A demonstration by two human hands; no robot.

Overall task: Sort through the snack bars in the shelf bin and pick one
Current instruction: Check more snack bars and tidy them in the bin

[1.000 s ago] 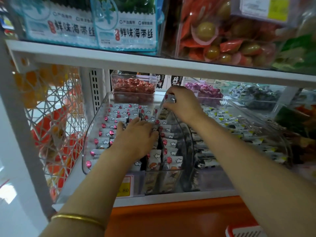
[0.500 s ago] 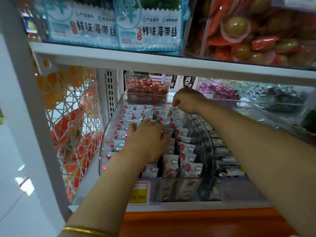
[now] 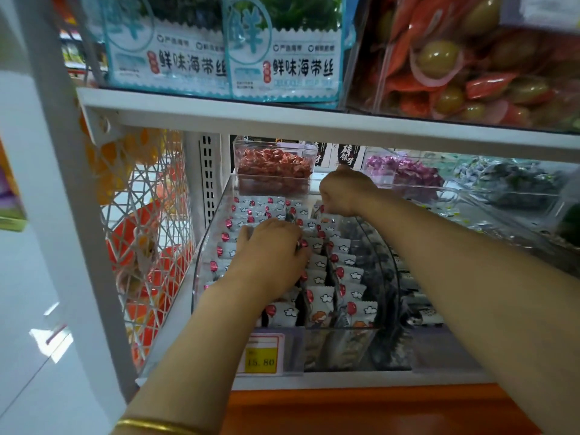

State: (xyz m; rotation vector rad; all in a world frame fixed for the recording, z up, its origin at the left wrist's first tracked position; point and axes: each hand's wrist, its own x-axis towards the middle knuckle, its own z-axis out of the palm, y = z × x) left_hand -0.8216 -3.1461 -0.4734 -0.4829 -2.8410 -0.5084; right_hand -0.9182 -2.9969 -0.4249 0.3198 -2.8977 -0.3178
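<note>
Little change since a second ago. Left hand (image 3: 266, 255) stays flat on the middle rows, fingers together and pressing down. Right hand (image 3: 345, 191) stays at the back of the bin (image 3: 201, 262). The wrapper we saw in its fingers is now under a curled fist, and we cannot tell if it pinches one. Snack bars (image 3: 320, 301): pale wrappers with red balloon and white cloud print, crimped ends, standing upright in tight rows that fill the clear bin on the shelf (image 3: 314, 379). Yellow price tag (image 3: 262, 356) at the front.
</note>
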